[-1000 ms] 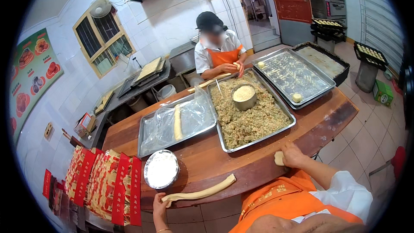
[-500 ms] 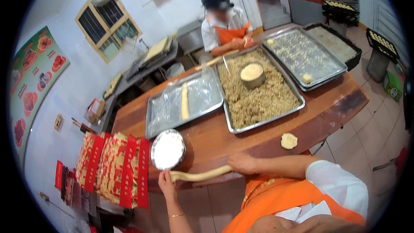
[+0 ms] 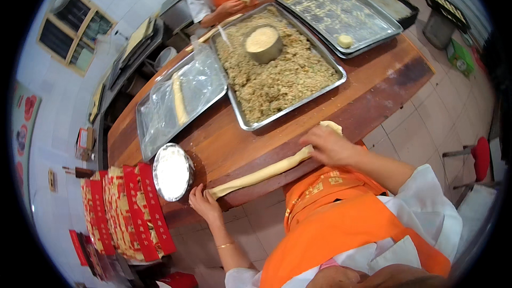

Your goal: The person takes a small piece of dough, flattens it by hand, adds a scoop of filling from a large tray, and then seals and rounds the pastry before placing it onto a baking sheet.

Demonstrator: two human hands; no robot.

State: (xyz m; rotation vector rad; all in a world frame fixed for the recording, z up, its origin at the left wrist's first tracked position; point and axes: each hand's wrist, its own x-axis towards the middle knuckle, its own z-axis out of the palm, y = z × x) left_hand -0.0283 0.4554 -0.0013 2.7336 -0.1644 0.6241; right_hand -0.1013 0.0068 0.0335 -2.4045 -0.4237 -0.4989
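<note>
A long pale dough rope (image 3: 261, 175) lies along the table's near edge, slanting up to the right. My left hand (image 3: 206, 206) has its fingers closed on the left end. Around the right end, my right hand (image 3: 332, 145) is closed, its knuckles hiding that tip. A flattened dough piece (image 3: 333, 126) peeks out just beyond my right hand, partly covered by it. Left of the rope stands a round metal bowl of white powder (image 3: 173, 172), close to my left hand.
A tray of crumbly filling (image 3: 288, 88) holds a metal container (image 3: 264, 44). Left is a tray (image 3: 205, 96) with plastic and another dough strip (image 3: 179, 98); right, a tray (image 3: 368, 18) with dough pieces. Red packages (image 3: 125, 210) stand lower left. A co-worker's hands (image 3: 234, 4) hold dough.
My right hand has moved rightward to the flattened dough piece, and the rope now looks longer and straighter. The whole view has shifted, with the trays now higher and further left.
</note>
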